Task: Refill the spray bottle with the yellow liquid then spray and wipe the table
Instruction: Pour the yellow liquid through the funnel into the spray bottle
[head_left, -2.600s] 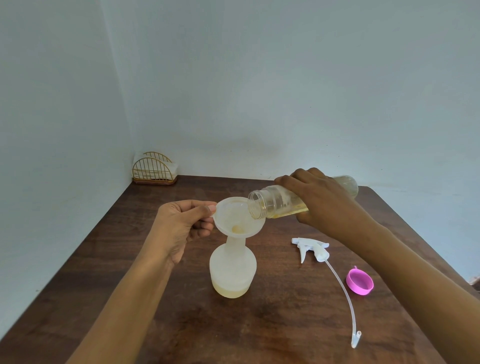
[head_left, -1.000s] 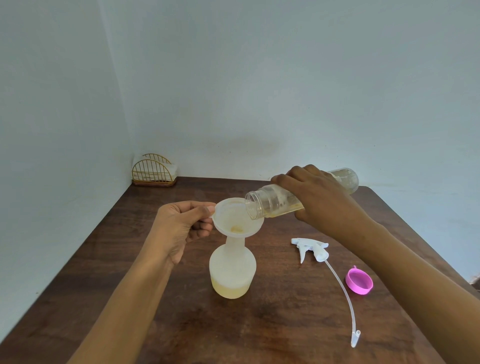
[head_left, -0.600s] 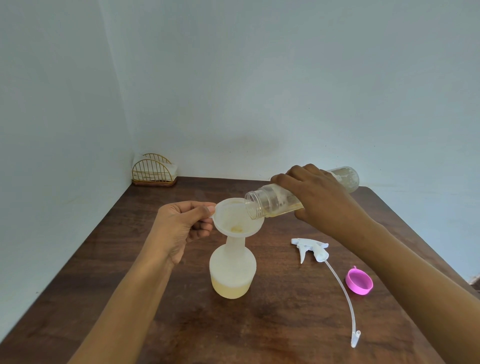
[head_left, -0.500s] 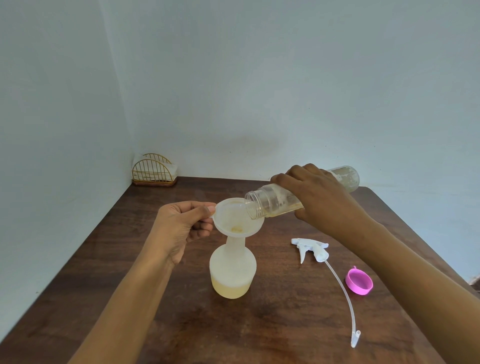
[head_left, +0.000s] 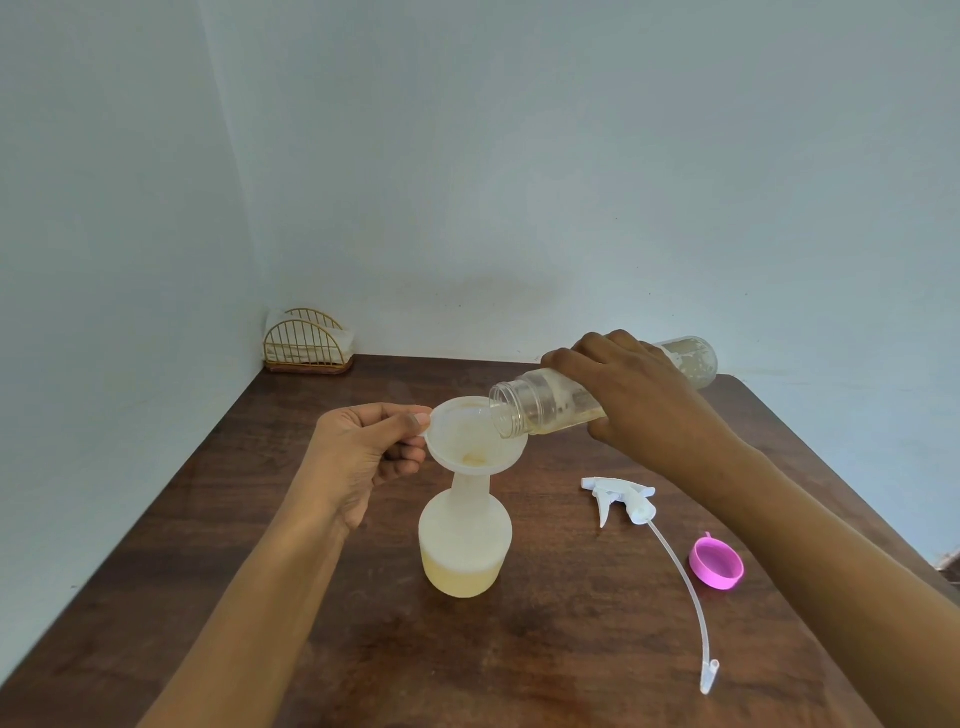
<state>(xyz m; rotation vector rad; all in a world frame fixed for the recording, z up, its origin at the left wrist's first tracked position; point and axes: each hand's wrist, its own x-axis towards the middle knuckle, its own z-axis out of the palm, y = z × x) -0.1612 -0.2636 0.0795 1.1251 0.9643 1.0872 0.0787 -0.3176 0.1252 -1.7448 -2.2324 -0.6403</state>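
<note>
Refill, mid-frame: right hand (head_left: 639, 395) grips tilted supply bottle (head_left: 540, 410) over funnel (head_left: 475, 436), left hand (head_left: 363, 457) pinching its rim; flow unclear; next, probably refit trigger head (head_left: 623, 499).

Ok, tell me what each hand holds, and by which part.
Left hand pinches the funnel by its rim; right hand grips the clear bottle around its middle.
</note>
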